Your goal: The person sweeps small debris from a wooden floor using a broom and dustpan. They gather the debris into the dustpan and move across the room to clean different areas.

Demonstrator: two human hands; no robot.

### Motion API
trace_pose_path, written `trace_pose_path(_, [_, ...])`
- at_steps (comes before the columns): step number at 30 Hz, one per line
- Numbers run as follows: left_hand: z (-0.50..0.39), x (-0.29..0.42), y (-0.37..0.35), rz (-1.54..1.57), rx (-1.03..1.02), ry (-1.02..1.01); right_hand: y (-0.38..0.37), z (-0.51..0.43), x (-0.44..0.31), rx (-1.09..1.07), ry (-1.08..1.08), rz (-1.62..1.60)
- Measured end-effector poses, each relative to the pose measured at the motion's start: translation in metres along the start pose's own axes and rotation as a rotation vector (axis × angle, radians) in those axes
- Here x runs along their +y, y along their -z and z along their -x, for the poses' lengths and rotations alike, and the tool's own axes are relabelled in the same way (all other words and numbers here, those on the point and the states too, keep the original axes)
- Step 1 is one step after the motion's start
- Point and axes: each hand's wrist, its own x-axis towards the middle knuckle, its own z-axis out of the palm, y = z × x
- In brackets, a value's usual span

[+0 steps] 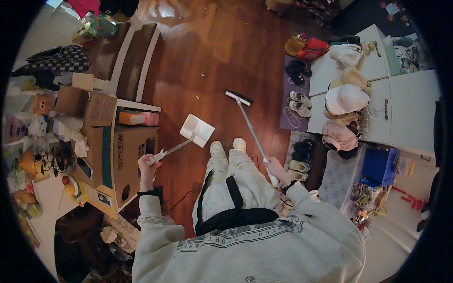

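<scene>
My left hand point(149, 165) grips the white handle of a long-handled dustpan point(206, 131). The white pan is off to the left in front of my feet, its inside showing greyish marks. In my right hand point(276, 169) is the handle of a broom point(250, 125) with a thin grey pole. Its white head with dark bristles point(239, 97) is on the wooden floor point(208, 53), farther from me than the pan. Small pale scraps point(202, 74) lie scattered on the floor beyond the two tools.
Cardboard boxes point(132, 162) and a shelf unit flank me on the left. To the right, shoes point(300, 104) rest on a purple mat point(290, 118) before a white cabinet point(377, 106) hung with caps point(347, 99). A thin dark cable point(179, 200) runs along the floor at left.
</scene>
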Motion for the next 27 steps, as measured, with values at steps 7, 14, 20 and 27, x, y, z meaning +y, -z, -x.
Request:
trace_pose_path(7, [0.003, 0.009, -0.022, -0.078, -0.078, -0.104, -0.013, 0.017, -0.028, -0.192, 0.141, -0.020])
trace_pose_path(14, [-0.008, 0.007, -0.009, -0.073, -0.063, -0.100, 0.035, 0.039, -0.065, -0.468, -0.095, -0.412])
trace_pose_path(20, [-0.025, 0.005, 0.046, 0.052, -0.078, -0.021, 0.068, 0.004, -0.093, -0.323, 0.141, -0.209])
trace_pose_path(27, [-0.020, 0.035, 0.040, 0.060, -0.038, -0.062, 0.068, -0.140, -0.188, -0.098, 0.398, 0.047])
